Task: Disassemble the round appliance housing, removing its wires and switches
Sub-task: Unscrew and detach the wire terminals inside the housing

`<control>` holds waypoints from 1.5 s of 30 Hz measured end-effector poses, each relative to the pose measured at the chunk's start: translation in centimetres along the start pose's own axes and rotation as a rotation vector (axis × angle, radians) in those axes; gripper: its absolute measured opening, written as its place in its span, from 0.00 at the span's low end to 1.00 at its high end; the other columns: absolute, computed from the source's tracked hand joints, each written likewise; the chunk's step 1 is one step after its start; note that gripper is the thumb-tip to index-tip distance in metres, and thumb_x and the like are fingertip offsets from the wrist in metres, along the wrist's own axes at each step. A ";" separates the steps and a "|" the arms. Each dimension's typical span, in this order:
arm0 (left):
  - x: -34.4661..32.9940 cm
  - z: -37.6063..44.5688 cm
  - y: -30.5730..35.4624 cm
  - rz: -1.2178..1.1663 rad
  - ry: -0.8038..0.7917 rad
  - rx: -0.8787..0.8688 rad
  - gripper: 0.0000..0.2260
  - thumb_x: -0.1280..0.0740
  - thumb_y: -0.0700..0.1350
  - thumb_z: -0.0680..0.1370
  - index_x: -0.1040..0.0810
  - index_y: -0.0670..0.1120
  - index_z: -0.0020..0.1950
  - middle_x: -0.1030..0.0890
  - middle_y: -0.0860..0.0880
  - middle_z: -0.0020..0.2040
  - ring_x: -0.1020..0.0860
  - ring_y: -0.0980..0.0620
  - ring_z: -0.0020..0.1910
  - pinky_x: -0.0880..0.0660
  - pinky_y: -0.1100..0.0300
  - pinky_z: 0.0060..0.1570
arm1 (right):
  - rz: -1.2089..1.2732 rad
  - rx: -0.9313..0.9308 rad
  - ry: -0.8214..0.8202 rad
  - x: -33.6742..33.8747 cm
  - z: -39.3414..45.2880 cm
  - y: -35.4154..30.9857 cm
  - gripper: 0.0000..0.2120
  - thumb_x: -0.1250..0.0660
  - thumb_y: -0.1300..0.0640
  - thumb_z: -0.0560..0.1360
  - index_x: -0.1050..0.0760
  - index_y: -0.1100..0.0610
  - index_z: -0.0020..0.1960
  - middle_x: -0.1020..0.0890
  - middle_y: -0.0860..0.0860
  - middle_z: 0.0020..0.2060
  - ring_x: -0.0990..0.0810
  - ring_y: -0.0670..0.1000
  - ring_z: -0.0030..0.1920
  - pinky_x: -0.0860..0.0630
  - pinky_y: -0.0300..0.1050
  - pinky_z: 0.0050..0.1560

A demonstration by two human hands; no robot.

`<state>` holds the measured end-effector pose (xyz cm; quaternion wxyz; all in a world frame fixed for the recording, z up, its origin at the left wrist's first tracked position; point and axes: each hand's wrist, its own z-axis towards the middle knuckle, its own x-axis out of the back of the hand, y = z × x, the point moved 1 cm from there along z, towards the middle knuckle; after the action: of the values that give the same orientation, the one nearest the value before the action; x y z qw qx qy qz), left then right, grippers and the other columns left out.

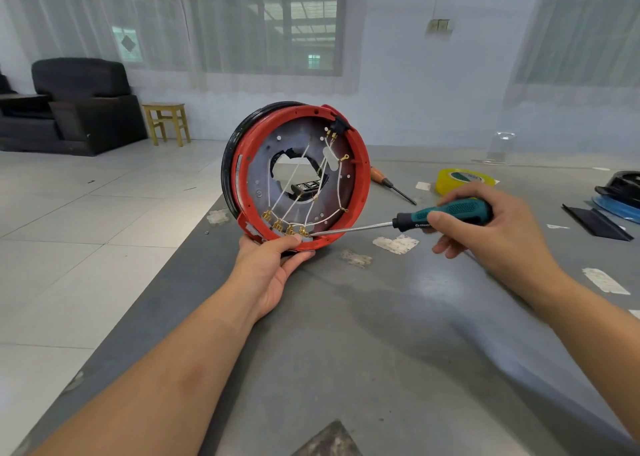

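Observation:
The round red housing (360, 182) with a black outer ring is tilted up on edge above the grey table, its open inside facing me. My left hand (273, 265) grips its lower rim, thumb pressed by the brass terminals (285, 227). White wires (311, 185) cross a grey metal plate with a ragged centre hole. A black switch (338, 125) sits at the upper rim. My right hand (491, 223) holds a green-handled screwdriver (446, 215), whose tip touches the rightmost terminal near my left thumb.
On the table (381, 317) lie an orange-handled tool (391, 185), a yellow tape roll (462, 178), white residue patches, a black strip (595, 225) and black and blue parts at the right edge. A dark armchair and a yellow stool stand on the tiled floor to the left.

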<state>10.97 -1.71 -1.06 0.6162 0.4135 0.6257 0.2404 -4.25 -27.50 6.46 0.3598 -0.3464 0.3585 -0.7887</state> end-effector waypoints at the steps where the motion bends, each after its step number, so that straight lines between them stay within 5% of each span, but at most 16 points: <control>1: -0.1 -0.1 0.0 0.017 -0.002 -0.004 0.29 0.31 0.24 0.76 0.33 0.42 0.73 0.19 0.34 0.64 0.15 0.35 0.57 0.17 0.38 0.56 | -0.036 -0.003 -0.013 0.2 -0.2 0.2 0.07 0.23 0.56 0.74 0.19 0.50 0.49 0.14 0.56 0.37 0.16 0.57 0.31 0.20 0.45 0.31; 6: -0.2 0.0 0.0 0.060 -0.009 -0.014 0.29 0.32 0.23 0.76 0.34 0.44 0.72 0.20 0.33 0.65 0.15 0.34 0.57 0.18 0.36 0.58 | -0.166 -0.019 -0.112 0.8 -0.9 1.1 0.07 0.24 0.54 0.74 0.15 0.42 0.49 0.17 0.48 0.32 0.23 0.45 0.28 0.26 0.35 0.29; 15: 0.5 0.2 0.9 0.080 -0.046 0.053 0.31 0.32 0.23 0.76 0.34 0.47 0.73 0.18 0.34 0.64 0.14 0.34 0.54 0.16 0.38 0.53 | -0.572 0.089 -0.399 1.1 -1.7 2.1 0.13 0.31 0.47 0.77 0.20 0.29 0.56 0.19 0.30 0.38 0.21 0.41 0.36 0.28 0.30 0.34; 19: 0.9 0.1 1.3 0.090 -0.043 0.079 0.31 0.34 0.23 0.77 0.34 0.49 0.73 0.18 0.33 0.63 0.14 0.33 0.53 0.16 0.37 0.52 | -0.732 0.143 -0.461 -0.1 -2.4 3.3 0.18 0.36 0.44 0.78 0.24 0.35 0.67 0.21 0.34 0.33 0.21 0.37 0.40 0.28 0.30 0.36; 27: 1.1 -0.3 1.7 0.215 -0.053 0.085 0.26 0.33 0.26 0.80 0.34 0.42 0.74 0.16 0.29 0.55 0.14 0.30 0.48 0.15 0.39 0.44 | -0.791 0.183 -0.439 -1.2 -3.0 3.2 0.24 0.45 0.36 0.76 0.29 0.33 0.71 0.25 0.33 0.32 0.21 0.38 0.38 0.29 0.31 0.31; 30: 1.1 -0.3 1.8 0.215 -0.045 0.078 0.23 0.33 0.26 0.80 0.32 0.40 0.72 0.15 0.30 0.53 0.13 0.31 0.47 0.14 0.42 0.43 | -0.802 0.187 -0.418 -1.5 -3.3 2.9 0.24 0.45 0.36 0.76 0.28 0.34 0.71 0.27 0.31 0.30 0.22 0.34 0.40 0.31 0.29 0.29; 33: 1.1 -0.3 1.7 0.219 -0.039 0.060 0.18 0.33 0.26 0.79 0.29 0.38 0.66 0.14 0.31 0.50 0.13 0.31 0.47 0.14 0.41 0.44 | -0.812 0.186 -0.400 -1.8 -3.6 3.0 0.23 0.44 0.36 0.77 0.26 0.36 0.70 0.29 0.30 0.30 0.22 0.39 0.32 0.30 0.30 0.30; 38: 1.4 0.1 1.5 0.173 -0.029 0.024 0.16 0.34 0.25 0.79 0.28 0.42 0.61 0.15 0.31 0.53 0.13 0.31 0.49 0.15 0.39 0.46 | -0.789 0.143 -0.398 -2.2 -3.9 3.5 0.22 0.42 0.38 0.78 0.26 0.38 0.71 0.21 0.38 0.38 0.20 0.43 0.36 0.25 0.34 0.34; 45: 1.6 0.6 1.3 0.105 -0.004 -0.009 0.16 0.33 0.25 0.78 0.26 0.36 0.64 0.13 0.34 0.50 0.13 0.34 0.48 0.14 0.41 0.45 | -0.743 0.123 -0.384 -2.6 -4.2 4.1 0.19 0.39 0.41 0.80 0.25 0.37 0.70 0.20 0.38 0.38 0.21 0.42 0.38 0.32 0.32 0.31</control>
<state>12.00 0.22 -1.02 0.6059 0.4434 0.6008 0.2743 -5.04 -26.05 0.21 0.1313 -0.5707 0.0880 -0.8058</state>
